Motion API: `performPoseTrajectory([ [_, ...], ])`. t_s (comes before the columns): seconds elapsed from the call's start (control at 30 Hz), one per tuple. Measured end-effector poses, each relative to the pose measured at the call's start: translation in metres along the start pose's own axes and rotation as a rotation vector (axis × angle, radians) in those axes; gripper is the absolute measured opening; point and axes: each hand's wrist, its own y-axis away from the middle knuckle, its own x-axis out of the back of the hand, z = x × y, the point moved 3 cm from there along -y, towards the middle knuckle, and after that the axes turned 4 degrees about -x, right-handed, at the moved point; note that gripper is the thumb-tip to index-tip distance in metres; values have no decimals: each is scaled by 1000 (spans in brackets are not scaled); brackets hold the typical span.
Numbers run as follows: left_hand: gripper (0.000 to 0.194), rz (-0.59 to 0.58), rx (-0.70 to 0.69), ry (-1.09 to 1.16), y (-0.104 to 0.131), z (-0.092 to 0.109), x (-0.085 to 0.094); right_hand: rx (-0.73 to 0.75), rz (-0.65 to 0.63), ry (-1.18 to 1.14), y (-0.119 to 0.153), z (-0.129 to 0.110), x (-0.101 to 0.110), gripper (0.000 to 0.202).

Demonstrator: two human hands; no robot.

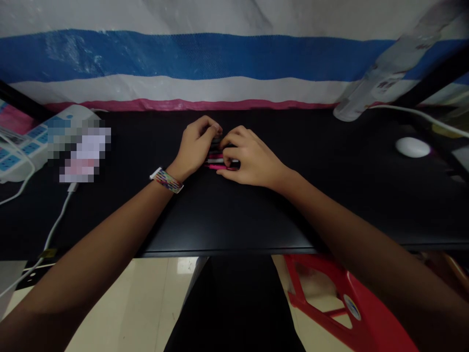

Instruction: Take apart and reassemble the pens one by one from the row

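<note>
Several pens (215,160), some pink, some dark and one whitish, lie side by side on the black table (227,220). My left hand (196,144), with a woven bracelet at the wrist, curls round their left ends, its fingers bent at the back of the group. Over the right part of the pens is my right hand (251,156), fingers curved down and thumb at the front pink pen. Both hands touch the group, and they hide much of it, so the exact number of pens cannot be made out.
At the left are a white power strip (40,142), a blurred-out item (86,151) and a white cable (58,220). A clear bottle (377,83) and a white mouse (413,146) are at the right. A red stool (330,298) stands below the table's front edge.
</note>
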Motion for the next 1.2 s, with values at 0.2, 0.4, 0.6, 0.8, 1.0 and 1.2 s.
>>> performPoseTrajectory([
  [0.2, 26, 4, -24, 2, 0, -1, 1, 54, -11, -88, -2, 2, 3, 10],
  [0.4, 35, 59, -197, 90, -2, 12, 6, -84, 109, -219, -4, 7, 15, 13],
  [0.6, 39, 23, -234, -9, 4, 28, 4, -330, 261, -428, -1, 15, 20, 27],
  [0.8, 38, 43, -219, -17, 5, 28, 2, -566, 294, -660, -5, 31, 23, 42],
  [1.0, 39, 128, -200, 71, -1, 5, 5, -819, 355, -1060, -5, 50, 27, 38],
  [1.2, 39, 118, -133, 68, -3, 2, 9, -815, 419, -1203, -5, 58, 19, 34],
])
